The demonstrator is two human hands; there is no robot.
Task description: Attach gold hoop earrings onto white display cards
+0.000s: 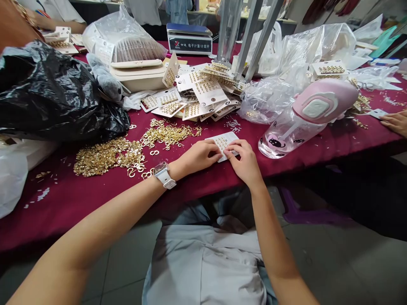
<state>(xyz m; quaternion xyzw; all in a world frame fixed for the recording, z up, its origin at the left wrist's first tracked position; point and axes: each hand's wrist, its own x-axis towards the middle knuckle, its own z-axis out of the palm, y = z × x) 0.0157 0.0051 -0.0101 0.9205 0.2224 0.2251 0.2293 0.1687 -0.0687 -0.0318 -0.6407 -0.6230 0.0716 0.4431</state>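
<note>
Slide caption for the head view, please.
Left hand and right hand on a gold-studded white card, between loose gold heaps and a pink-lidded bottle.

Jewellery card (222,140): smooth matt paperboard. From it, 9 o'clock, S-hooks (165,134): shiny metal. 2 o'clock, plastic bag (318,46): glossy, crinkled. Tablecloth (79,195): matt fabric.

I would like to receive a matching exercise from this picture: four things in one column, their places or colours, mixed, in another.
Things:
1. single card
2. watch
3. bottle
4. scale

Places or colours:
A. behind the heap of cards
B. between the left hand and the right hand
C. pink on top
D. on the left wrist

Pairs: 1-B; 2-D; 3-C; 4-A
</note>
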